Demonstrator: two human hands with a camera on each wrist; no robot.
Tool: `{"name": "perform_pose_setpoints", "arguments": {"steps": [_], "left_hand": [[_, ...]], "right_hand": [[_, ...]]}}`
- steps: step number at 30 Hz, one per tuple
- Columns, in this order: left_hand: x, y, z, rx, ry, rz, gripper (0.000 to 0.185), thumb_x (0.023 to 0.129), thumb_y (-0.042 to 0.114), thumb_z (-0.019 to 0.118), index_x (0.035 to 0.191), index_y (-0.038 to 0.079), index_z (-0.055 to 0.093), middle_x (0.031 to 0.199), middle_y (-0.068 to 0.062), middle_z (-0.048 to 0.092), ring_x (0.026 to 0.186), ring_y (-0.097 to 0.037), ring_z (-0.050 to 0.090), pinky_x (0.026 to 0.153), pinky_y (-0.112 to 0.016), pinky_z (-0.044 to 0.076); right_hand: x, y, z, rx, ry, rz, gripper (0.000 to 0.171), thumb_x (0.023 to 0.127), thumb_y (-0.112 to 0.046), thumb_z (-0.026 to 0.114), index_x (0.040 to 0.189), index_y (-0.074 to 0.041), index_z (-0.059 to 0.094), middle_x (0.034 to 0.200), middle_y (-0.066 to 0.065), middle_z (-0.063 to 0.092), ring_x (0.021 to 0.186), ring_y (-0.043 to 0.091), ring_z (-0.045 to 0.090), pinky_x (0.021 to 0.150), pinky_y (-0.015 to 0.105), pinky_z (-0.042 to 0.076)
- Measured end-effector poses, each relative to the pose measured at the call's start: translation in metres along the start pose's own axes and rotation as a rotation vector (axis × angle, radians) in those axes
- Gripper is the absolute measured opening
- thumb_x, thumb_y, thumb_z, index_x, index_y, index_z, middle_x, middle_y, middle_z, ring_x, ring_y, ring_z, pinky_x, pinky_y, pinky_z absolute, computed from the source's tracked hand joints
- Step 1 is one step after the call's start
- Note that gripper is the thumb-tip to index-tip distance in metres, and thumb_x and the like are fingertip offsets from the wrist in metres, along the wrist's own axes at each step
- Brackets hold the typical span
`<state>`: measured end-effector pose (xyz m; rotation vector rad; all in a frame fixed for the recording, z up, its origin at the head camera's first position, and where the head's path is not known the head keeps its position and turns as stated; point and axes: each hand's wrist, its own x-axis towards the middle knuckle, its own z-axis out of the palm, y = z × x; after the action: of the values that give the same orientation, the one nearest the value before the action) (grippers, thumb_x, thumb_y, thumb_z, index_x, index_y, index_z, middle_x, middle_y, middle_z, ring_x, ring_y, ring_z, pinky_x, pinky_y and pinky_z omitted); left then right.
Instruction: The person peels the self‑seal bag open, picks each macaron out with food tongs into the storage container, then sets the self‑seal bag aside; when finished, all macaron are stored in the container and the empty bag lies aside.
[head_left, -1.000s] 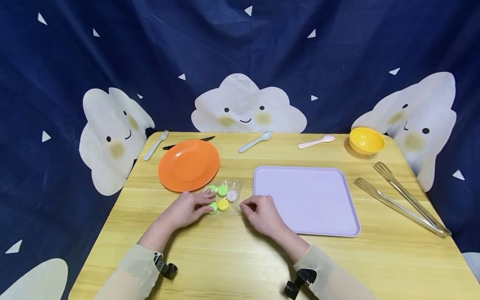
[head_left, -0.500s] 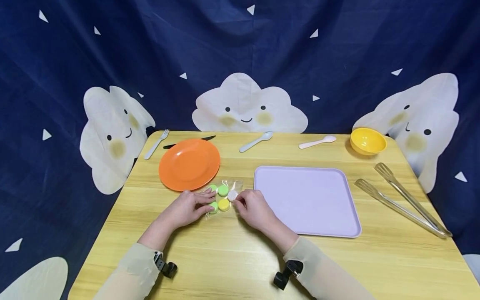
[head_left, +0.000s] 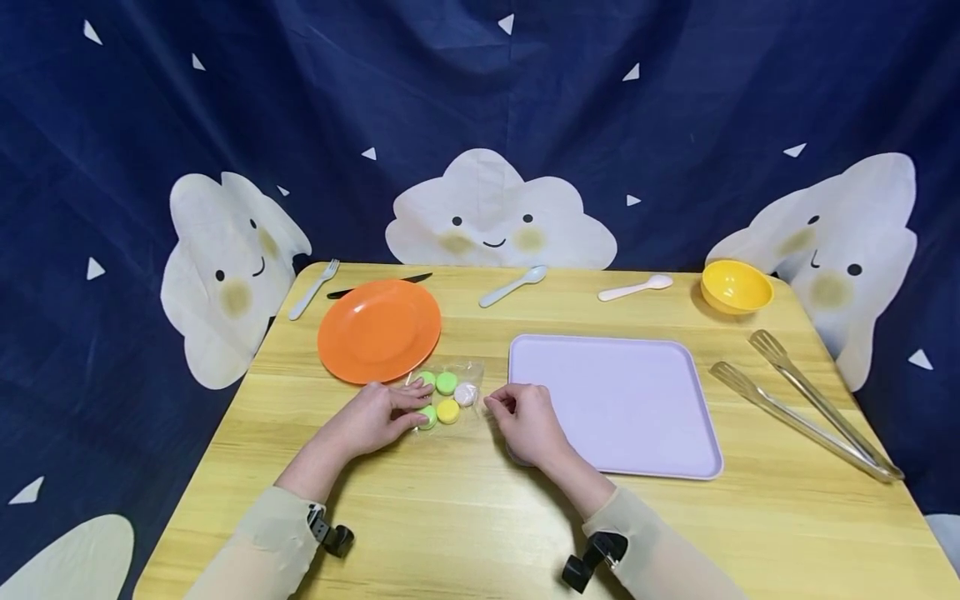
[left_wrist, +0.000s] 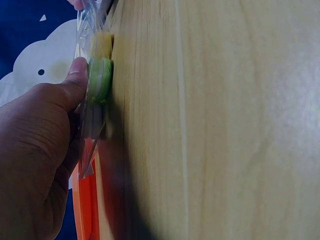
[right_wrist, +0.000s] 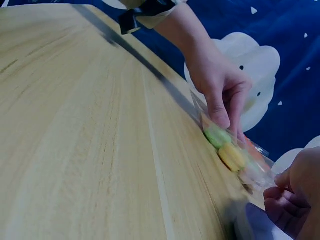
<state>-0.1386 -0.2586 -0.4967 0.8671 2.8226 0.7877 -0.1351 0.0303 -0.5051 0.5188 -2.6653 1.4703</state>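
A small clear bag of macarons [head_left: 448, 393] lies on the wooden table between an orange plate [head_left: 378, 329] and a lilac tray [head_left: 622, 400]. It holds green, yellow and white pieces. My left hand [head_left: 418, 404] grips the bag's left end; in the left wrist view its thumb [left_wrist: 75, 75] presses a green macaron [left_wrist: 100, 80] through the plastic. My right hand [head_left: 501, 406] has its fingers curled and pinches the plastic at the bag's right edge, over the tray's near left corner. The right wrist view shows the bag [right_wrist: 230, 150] between the left hand [right_wrist: 225, 107] and the right fingers [right_wrist: 285, 197].
Metal tongs [head_left: 802, 404] lie at the right of the tray. A yellow bowl [head_left: 737, 286] stands at the far right corner. Two spoons [head_left: 513, 285] [head_left: 636, 287], a fork [head_left: 313, 289] and a knife [head_left: 378, 285] lie along the far edge.
My right hand went in to the white macaron and has drawn back right to the bag's edge. The left hand has stayed on the bag.
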Motion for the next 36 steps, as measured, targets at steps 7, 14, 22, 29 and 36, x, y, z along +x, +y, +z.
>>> {"name": "perform_pose_setpoints", "arguments": {"steps": [7,14,22,29,36], "left_hand": [[0.0,-0.001,0.002,0.003,0.019,0.038,0.038,0.095,0.026,0.082,0.129,0.01,0.077,0.138,-0.003,0.068,0.133,-0.022,0.06,0.112,-0.048,0.045],[-0.001,-0.001,0.003,-0.012,-0.012,0.002,0.039,0.096,0.029,0.081,0.13,0.012,0.075,0.14,-0.001,0.065,0.135,-0.019,0.057,0.114,-0.045,0.043],[0.002,-0.001,0.001,0.001,-0.019,-0.006,0.038,0.098,0.03,0.08,0.131,0.012,0.075,0.141,0.0,0.064,0.136,-0.019,0.056,0.116,-0.045,0.042],[0.002,0.0,0.0,0.007,-0.022,-0.014,0.038,0.098,0.031,0.079,0.132,0.013,0.075,0.141,0.0,0.065,0.136,-0.018,0.056,0.116,-0.045,0.042],[0.0,-0.001,0.001,-0.002,-0.015,-0.015,0.04,0.097,0.031,0.08,0.132,0.013,0.075,0.141,0.0,0.064,0.136,-0.018,0.056,0.115,-0.044,0.043]], "right_hand": [[0.011,-0.003,0.002,-0.025,-0.032,-0.073,0.008,0.092,-0.008,0.079,0.084,-0.006,0.076,0.069,-0.007,0.065,0.061,0.004,0.058,0.059,0.024,0.054],[0.025,-0.004,0.011,-0.15,-0.104,-0.097,0.015,0.095,-0.009,0.077,0.08,-0.009,0.073,0.07,-0.005,0.065,0.064,0.008,0.058,0.06,0.025,0.051],[0.023,-0.003,0.005,-0.119,-0.034,-0.035,0.013,0.097,-0.006,0.075,0.084,-0.007,0.078,0.071,-0.006,0.067,0.066,0.009,0.06,0.066,0.03,0.053],[0.02,0.003,0.002,-0.125,0.02,-0.005,0.016,0.095,-0.007,0.075,0.079,-0.01,0.075,0.069,-0.007,0.065,0.065,0.009,0.058,0.064,0.03,0.052],[0.03,-0.002,0.003,-0.134,-0.066,-0.061,0.016,0.093,-0.011,0.076,0.079,-0.01,0.068,0.066,-0.008,0.058,0.06,0.008,0.054,0.058,0.026,0.05]]}}
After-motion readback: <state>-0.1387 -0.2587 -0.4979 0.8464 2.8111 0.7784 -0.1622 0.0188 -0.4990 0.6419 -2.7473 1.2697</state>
